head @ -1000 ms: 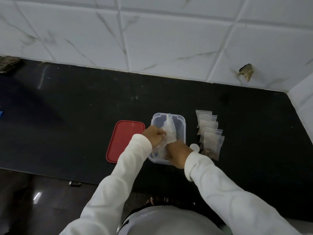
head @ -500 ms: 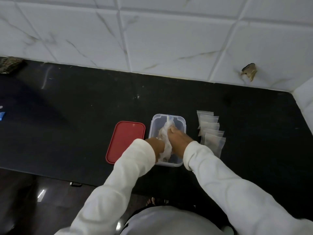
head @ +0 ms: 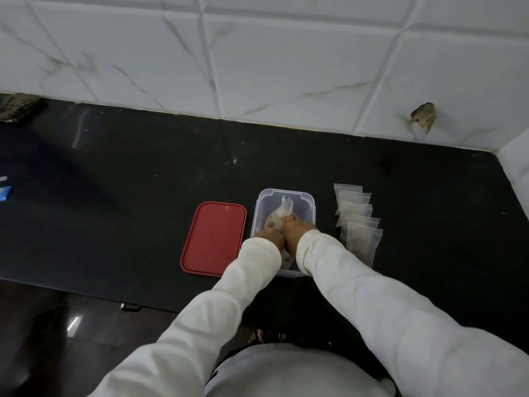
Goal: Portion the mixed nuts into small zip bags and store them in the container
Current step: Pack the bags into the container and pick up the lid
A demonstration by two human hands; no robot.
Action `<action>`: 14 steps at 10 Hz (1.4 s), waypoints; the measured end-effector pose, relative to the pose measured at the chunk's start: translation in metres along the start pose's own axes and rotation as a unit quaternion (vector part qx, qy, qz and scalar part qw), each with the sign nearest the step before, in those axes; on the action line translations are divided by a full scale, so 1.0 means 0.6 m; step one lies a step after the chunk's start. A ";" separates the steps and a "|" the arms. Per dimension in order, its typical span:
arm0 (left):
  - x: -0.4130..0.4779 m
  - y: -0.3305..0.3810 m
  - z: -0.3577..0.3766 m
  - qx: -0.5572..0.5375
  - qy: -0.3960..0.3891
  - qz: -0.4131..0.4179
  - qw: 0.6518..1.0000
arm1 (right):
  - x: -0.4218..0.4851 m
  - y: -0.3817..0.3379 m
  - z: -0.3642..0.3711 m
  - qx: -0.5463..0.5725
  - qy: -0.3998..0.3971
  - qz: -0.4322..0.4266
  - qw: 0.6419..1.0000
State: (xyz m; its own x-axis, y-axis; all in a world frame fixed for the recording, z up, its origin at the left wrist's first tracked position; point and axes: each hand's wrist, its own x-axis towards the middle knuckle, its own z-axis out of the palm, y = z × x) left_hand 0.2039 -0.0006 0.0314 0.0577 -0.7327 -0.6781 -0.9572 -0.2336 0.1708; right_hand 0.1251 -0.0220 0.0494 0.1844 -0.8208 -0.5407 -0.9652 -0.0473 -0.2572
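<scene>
Both hands are working down inside the container [head: 286, 193], which is sitting on the black table [head: 143, 181] right in front of the person. The left hand [head: 269, 235] and right hand [head: 299, 228] are pressing together side by side, each gripping the nut bag [head: 282, 217]. The bag is lying in the container with its bunched neck pointing to 12 o'clock. To me they seem to be gathering the bag so it lifts out in one piece without spilling. The red lid [head: 213, 237] is lying flat at the container's 9 o'clock, just beside it, leaving the mouth open. The zip bags [head: 357, 222] are waiting at 3 o'clock in an overlapping row running 12 to 6, within easy reach of the right hand. The nearest ones seem to be showing dark bits low down. The table's front edge is running close at 6 o'clock, so room is tight there. Open table is stretching toward the tiled wall [head: 286, 67] at 12 and far out past 9.
</scene>
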 end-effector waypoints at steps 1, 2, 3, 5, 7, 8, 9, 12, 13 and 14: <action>-0.010 -0.002 0.004 0.137 0.028 0.074 0.987 | 0.000 -0.002 -0.017 -0.020 -0.032 -0.016 0.999; -0.010 -0.010 0.013 0.131 0.064 0.096 0.985 | 0.006 0.000 -0.030 -0.188 -0.039 -0.080 0.978; 0.001 -0.013 0.028 0.133 0.060 0.130 0.981 | -0.001 0.010 -0.033 -0.322 -0.031 -0.145 0.935; 0.032 -0.003 0.051 0.112 0.042 0.089 0.989 | -0.002 0.034 -0.015 -0.470 -0.037 -0.151 0.869; 0.054 0.003 0.049 0.118 0.001 0.062 0.991 | 0.029 0.018 0.027 -0.438 -0.025 -0.091 0.894; 0.042 0.002 0.042 0.096 0.012 0.077 0.992 | 0.011 0.025 0.011 -0.404 -0.016 -0.121 0.907; 0.013 0.005 0.026 0.102 0.045 0.095 0.989 | -0.031 0.051 -0.025 -0.360 0.037 -0.158 0.919; -0.093 0.095 0.005 -0.046 0.272 0.185 0.943 | -0.121 0.224 -0.029 0.130 0.224 -0.177 0.949; -0.092 0.136 0.034 -0.196 0.355 0.265 0.875 | -0.124 0.277 -0.006 0.280 0.272 -0.126 0.912; -0.069 0.165 0.067 -0.292 0.320 0.253 0.865 | -0.125 0.311 0.011 0.339 0.283 -0.085 0.893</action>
State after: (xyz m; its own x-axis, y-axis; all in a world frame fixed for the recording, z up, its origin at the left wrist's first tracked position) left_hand 0.0953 0.0321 0.0478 -0.0025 -0.9958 0.0911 -0.6103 0.0737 0.7887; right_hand -0.0676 0.0345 0.0367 0.0090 -1.0000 -0.0043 -0.5620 -0.0015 -0.8272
